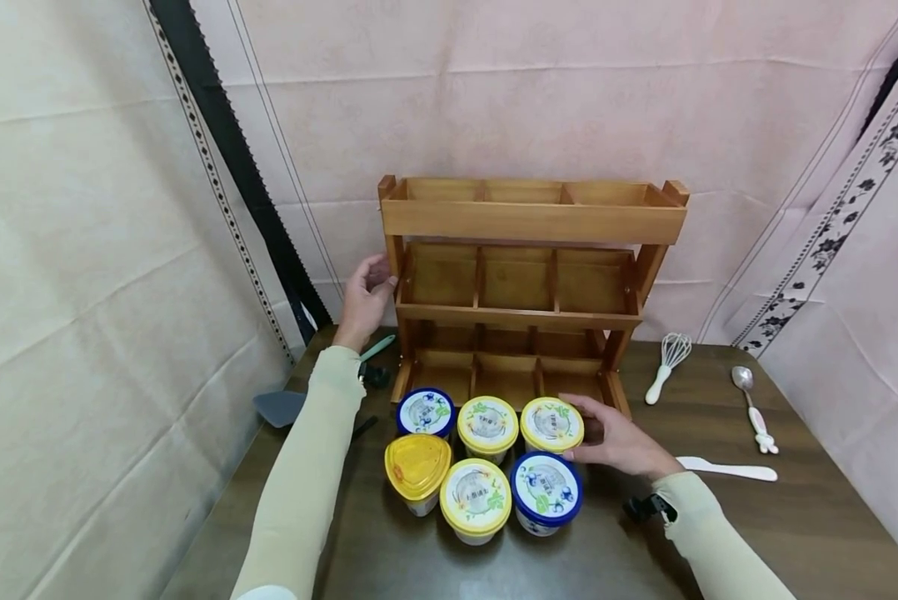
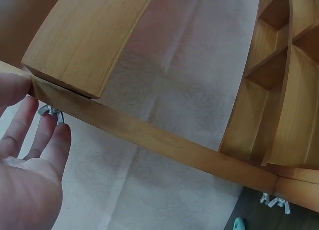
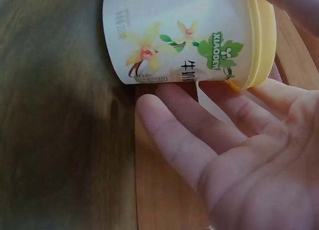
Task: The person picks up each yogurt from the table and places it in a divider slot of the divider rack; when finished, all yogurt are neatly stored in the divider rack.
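Observation:
A wooden three-tier rack (image 1: 531, 222) stands at the table's back. My left hand (image 1: 366, 300) is at its left upright; in the left wrist view the thumb and fingers of that hand (image 2: 32, 155) grip the wooden side rail (image 2: 164, 145) around a metal wing nut (image 2: 52, 111). My right hand (image 1: 617, 437) holds the right-hand yellow-lidded tub (image 1: 551, 423) by its side, fingers curled round it. The right wrist view shows this tub (image 3: 184, 38) with the hand (image 3: 249, 145) against it. Beside it are more tubs, one blue-lidded (image 1: 546, 487) in front and one yellow-lidded (image 1: 487, 422) to its left.
A yellow-lidded tub (image 1: 475, 497), a tub with a yellow heart-like lid (image 1: 417, 467) and a blue-lidded one (image 1: 426, 412) stand at the left. A whisk (image 1: 670, 362), spoon (image 1: 752, 408) and white knife (image 1: 734, 470) lie at the right; a grey-blue spatula (image 1: 279, 408) lies at the left.

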A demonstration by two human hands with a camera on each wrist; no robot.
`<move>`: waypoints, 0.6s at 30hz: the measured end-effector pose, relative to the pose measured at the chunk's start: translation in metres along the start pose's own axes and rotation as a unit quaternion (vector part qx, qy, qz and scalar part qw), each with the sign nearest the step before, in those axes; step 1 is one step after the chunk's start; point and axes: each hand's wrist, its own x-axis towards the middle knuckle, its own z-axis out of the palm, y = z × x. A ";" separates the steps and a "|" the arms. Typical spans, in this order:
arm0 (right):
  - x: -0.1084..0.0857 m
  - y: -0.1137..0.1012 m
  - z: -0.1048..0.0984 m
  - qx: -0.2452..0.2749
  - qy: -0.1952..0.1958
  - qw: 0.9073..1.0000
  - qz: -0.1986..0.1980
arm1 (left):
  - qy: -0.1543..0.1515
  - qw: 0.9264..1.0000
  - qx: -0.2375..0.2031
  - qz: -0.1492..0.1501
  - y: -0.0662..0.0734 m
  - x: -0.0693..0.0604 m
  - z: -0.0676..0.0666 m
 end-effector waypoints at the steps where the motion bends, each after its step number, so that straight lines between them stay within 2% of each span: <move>1: -0.001 -0.001 0.000 0.001 0.002 1.000 -0.001 | 0.000 1.000 0.000 0.000 0.000 0.000 0.000; 9: -0.007 -0.013 -0.008 0.004 0.031 0.999 -0.012 | 0.000 1.000 -0.003 0.002 -0.001 0.000 0.001; 18: -0.012 -0.018 -0.018 0.000 0.044 0.999 -0.029 | 0.021 1.000 -0.005 0.019 -0.004 -0.003 0.001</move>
